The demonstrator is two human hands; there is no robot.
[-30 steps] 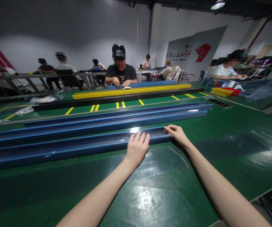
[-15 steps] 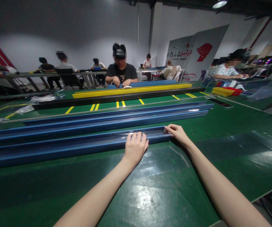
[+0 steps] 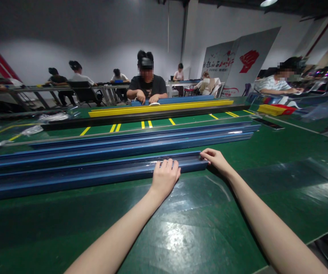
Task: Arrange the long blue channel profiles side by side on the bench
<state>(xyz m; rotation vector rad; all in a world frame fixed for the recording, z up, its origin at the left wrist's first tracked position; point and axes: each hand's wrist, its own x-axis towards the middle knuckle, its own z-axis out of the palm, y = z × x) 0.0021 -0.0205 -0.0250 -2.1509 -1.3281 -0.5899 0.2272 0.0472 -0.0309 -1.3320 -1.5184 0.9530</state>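
A long blue channel strip (image 3: pixel 95 177) with raised edges lies across the green table in front of me. My left hand (image 3: pixel 166 174) lies over its near edge, fingers curled down into the channel. Shiny clear film (image 3: pixel 164 158) shows inside the channel around those fingertips. At the strip's right end, my right hand (image 3: pixel 213 159) has thumb and forefinger pinched together, touching the end. What the pinch holds is too small to make out. Behind this strip lie more blue channel strips (image 3: pixel 141 144), close together and apart from my hands.
Clear plastic sheets (image 3: pixel 284 179) lie flat on the green table (image 3: pixel 198 243). Farther back are a black strip (image 3: pixel 118 119), a yellow strip (image 3: pixel 164 108), a phone (image 3: pixel 269 123) and a yellow tray (image 3: pixel 271 110). A co-worker (image 3: pixel 147 85) handles blue strips opposite me.
The view has shifted slightly. Both hands keep their places on the blue channel strip, with no clear change in grip.
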